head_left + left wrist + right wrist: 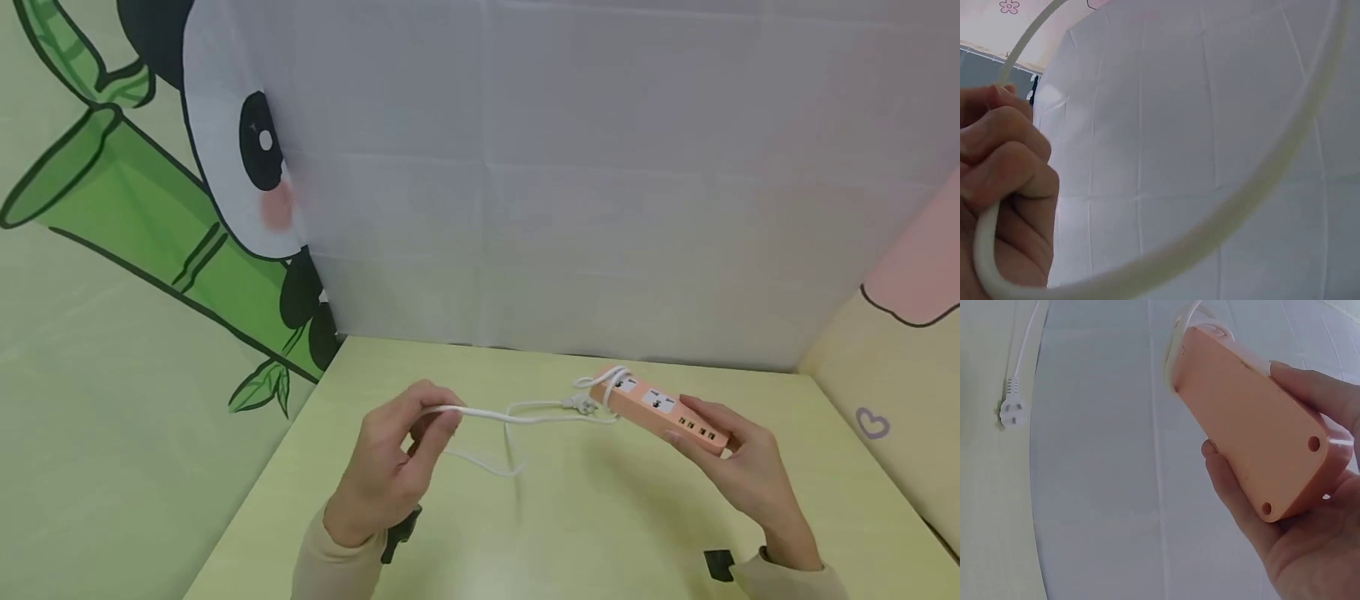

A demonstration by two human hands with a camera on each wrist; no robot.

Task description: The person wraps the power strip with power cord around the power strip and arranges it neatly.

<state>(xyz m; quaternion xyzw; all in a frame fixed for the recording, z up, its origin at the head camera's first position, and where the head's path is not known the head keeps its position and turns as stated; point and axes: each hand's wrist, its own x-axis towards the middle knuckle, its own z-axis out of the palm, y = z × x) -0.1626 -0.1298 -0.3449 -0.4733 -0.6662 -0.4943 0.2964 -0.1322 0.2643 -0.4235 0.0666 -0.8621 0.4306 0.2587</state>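
Note:
An orange power strip (637,402) with white sockets and several USB ports is held above the table by my right hand (742,454), which grips its near end between thumb and fingers. White cord loops around the strip's far end. My left hand (397,458) pinches the white cord (517,418), stretched across to the strip. In the left wrist view, the cord (1210,234) curves in a large loop out of the curled fingers (1010,169). The white three-pin plug (581,404) lies on the table; the right wrist view shows its pins (1014,412) and the strip's plain underside (1254,419).
The pale yellow table (480,533) reaches back to a white cloth wall (570,183). A green cloth with a bamboo and panda print (165,208) hangs on the left. Another printed cloth (892,367) stands on the right.

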